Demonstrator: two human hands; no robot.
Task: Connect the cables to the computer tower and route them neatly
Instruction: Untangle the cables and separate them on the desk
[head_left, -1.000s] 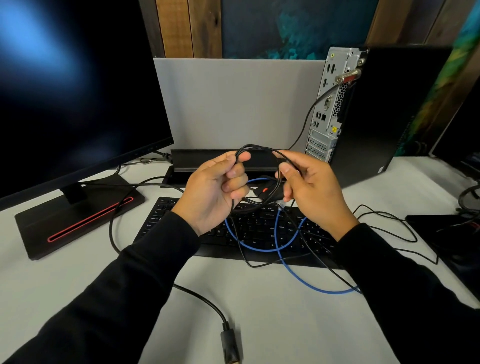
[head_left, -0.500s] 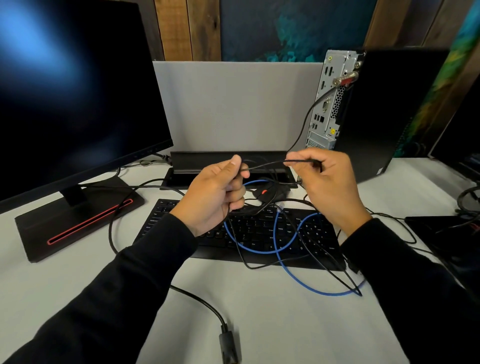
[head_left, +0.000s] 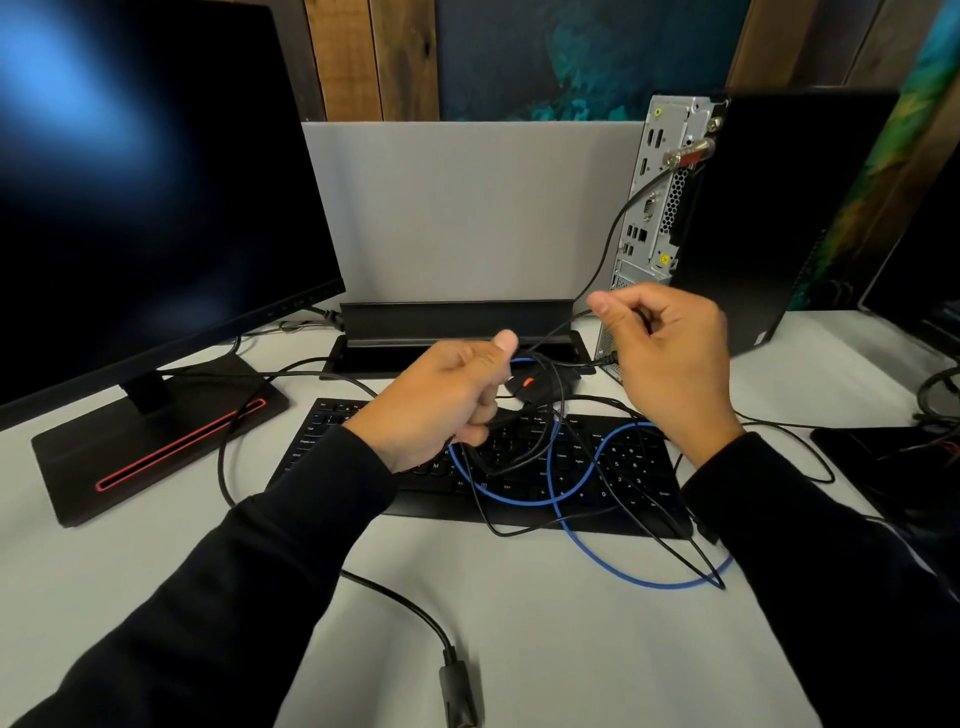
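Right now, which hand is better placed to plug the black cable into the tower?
Right. The right hand already holds the black cable up beside the tower rear ports. The left hand grips cable slack lower, over the keyboard.

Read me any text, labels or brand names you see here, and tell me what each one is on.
No text here reads with certainty.
Keyboard: white key legends, too small and blurred to quote.
Computer tower: a yellow warning sticker on its rear panel, symbol only, no readable words.
Tower side, lower corner: a small light mark, unreadable.
Monitor and its stand: no text visible.
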